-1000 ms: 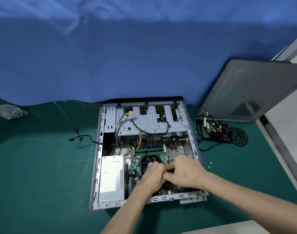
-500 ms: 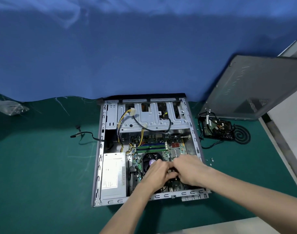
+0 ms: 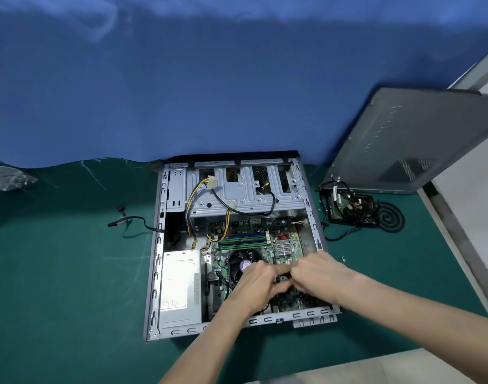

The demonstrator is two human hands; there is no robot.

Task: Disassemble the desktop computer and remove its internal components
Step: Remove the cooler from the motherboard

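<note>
The open desktop case [image 3: 154, 273] lies flat on the green mat. Inside it are the motherboard [image 3: 284, 245], a black CPU fan [image 3: 241, 261], green RAM sticks [image 3: 243, 239], a silver power supply [image 3: 179, 286] and a metal drive cage [image 3: 245, 189]. My left hand [image 3: 255, 286] and my right hand [image 3: 320, 275] meet over the board just right of the fan. Their curled fingertips pinch a small dark part [image 3: 283, 279] between them. The fingers hide most of it, so I cannot tell what it is.
The grey side panel [image 3: 403, 139] leans at the back right. In front of it lie a removed drive with tangled cables [image 3: 351, 206] and a black coil [image 3: 389, 217]. Small screws [image 3: 343, 258] sit right of the case, a loose black cable [image 3: 132, 220] to its left, and a plastic bag [image 3: 7, 177] at the far left.
Both hands stay at the same spot on the board. Their fingertips have parted slightly, showing the dark part between them. The view has shifted a little.
</note>
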